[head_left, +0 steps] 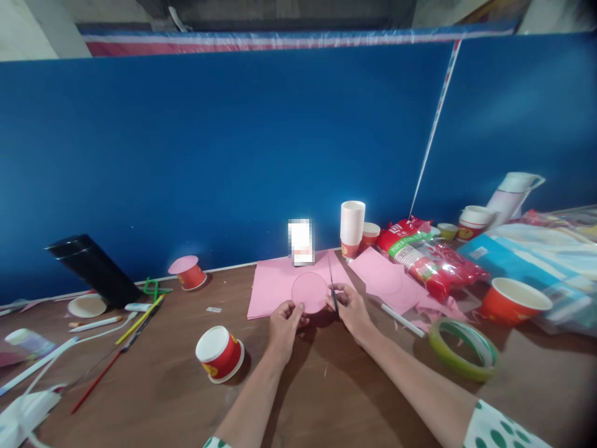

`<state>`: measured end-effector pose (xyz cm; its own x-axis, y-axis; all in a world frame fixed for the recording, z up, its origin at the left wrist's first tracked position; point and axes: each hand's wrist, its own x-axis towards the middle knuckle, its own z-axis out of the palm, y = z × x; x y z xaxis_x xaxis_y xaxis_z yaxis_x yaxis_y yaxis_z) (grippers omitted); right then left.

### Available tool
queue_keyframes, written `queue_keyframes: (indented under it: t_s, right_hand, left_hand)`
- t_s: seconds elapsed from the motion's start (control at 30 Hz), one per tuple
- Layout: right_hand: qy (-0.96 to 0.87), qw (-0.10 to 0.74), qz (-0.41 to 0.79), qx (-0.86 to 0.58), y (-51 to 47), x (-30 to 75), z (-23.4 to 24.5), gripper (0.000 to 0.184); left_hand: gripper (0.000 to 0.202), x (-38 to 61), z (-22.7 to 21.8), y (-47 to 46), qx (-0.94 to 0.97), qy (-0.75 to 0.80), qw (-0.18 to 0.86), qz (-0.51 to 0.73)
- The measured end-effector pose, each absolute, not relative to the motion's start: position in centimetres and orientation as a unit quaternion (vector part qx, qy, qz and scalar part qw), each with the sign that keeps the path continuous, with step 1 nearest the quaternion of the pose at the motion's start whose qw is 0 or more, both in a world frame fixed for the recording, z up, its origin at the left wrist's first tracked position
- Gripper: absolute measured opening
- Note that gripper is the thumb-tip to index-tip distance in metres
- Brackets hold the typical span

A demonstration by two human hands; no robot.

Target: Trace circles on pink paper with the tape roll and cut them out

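Note:
A round pink paper disc point(310, 292) is pinched at its lower edge by my left hand point(285, 326), thumb on top. My right hand point(352, 314) is closed around the dark handles of a pair of scissors point(334, 297), whose blades point up and away beside the disc's right edge. Whether the blades touch the paper I cannot tell. Under and behind the disc lie pink paper sheets point(268, 286) on the brown table point(321, 398). A red paper cup point(219, 354) stands upside down to the left of my left hand.
Another red cup point(192, 278) carries a pink disc. A stack of white cups point(352, 223), a red bag of paper cups point(429, 258), tape point(464, 348) and a red bowl point(515, 303) are on the right. A black cylinder point(93, 270) leans at left. The blue partition point(233, 143) closes off the back.

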<state>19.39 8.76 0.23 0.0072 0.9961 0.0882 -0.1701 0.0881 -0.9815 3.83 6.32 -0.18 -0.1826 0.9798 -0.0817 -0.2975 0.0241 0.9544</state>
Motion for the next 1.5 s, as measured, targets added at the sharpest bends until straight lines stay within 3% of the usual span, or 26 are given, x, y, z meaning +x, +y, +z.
queue_keyframes:
  t_s: [0.7,1.07,1.5]
  right_hand:
    - [-0.544,0.522,0.496,-0.43,9.3,19.4,-1.1,0.037]
    - [-0.585,0.47,0.53,-0.396,8.0,19.1,0.8,0.031]
    - [-0.605,0.468,0.508,-0.397,8.0,19.1,0.6,0.032]
  left_hand:
    - [0.03,3.1,0.3,6.6,0.229,0.391,0.594,0.665]
    - [0.029,2.4,0.3,7.1,0.183,0.388,0.572,0.699]
    - [0.026,2.2,0.4,7.1,0.17,0.364,0.578,0.711]
